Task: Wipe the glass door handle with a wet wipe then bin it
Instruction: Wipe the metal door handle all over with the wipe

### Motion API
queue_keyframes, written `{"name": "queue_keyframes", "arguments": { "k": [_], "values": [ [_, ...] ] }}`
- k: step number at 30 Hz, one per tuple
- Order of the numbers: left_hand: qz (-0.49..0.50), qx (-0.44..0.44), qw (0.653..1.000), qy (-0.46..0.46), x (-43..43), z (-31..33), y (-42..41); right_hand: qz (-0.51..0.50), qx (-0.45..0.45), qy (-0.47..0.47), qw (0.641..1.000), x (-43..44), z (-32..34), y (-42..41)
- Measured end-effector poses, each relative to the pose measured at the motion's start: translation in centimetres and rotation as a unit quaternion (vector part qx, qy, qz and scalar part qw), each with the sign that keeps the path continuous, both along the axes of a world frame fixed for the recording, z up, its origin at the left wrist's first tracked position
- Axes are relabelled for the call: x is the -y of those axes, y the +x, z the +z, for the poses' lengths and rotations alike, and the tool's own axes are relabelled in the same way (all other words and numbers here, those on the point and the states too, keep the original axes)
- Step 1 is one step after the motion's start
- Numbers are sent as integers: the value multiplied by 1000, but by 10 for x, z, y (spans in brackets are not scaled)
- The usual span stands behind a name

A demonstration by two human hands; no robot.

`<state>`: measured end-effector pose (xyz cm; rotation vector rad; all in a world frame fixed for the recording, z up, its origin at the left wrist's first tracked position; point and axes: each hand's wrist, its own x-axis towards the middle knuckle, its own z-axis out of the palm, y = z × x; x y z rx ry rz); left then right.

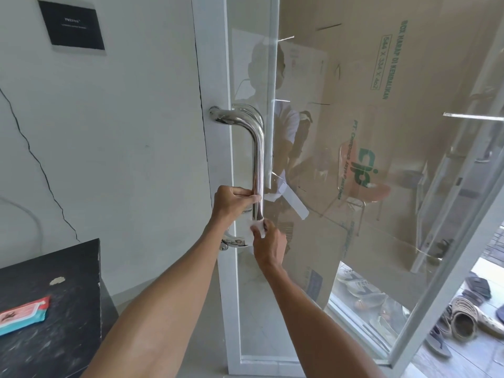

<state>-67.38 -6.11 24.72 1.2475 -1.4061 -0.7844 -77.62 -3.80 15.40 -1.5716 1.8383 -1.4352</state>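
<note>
Both forearms bare, extended forward and upward from the lower frame edge, converging toward centre. Left forearm enters from lower left, nearly straight, wrist slightly bent. Left hand [231, 204]: back of hand toward camera, fingers [249, 198] curled to the right and closed round the handle [257, 170], thumb on top. Right forearm enters from lower right, angled up and leftward. Right hand [268, 245]: sits just below and to the right of the left, back toward camera, thumb and fingertips pinched on the wet wipe [256, 230], pressed against the lower handle. Hands near each other, not touching.
</note>
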Motion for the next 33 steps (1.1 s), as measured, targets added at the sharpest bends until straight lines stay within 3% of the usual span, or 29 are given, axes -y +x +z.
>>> {"name": "queue_keyframes", "arguments": {
  "k": [5,13,25,33],
  "values": [
    [7,-61,998,-30,2,-11,-5,5,19,27,999,2,-22,1],
    [-17,-61,998,4,9,-37,-1,-23,48,-59,997,6,-8,7],
    [-2,-56,998,-5,4,-48,-2,-77,198,25,977,12,-40,31],
    [48,-16,999,-17,-4,-57,-5,-75,159,113,978,13,-30,18]
  ]
}}
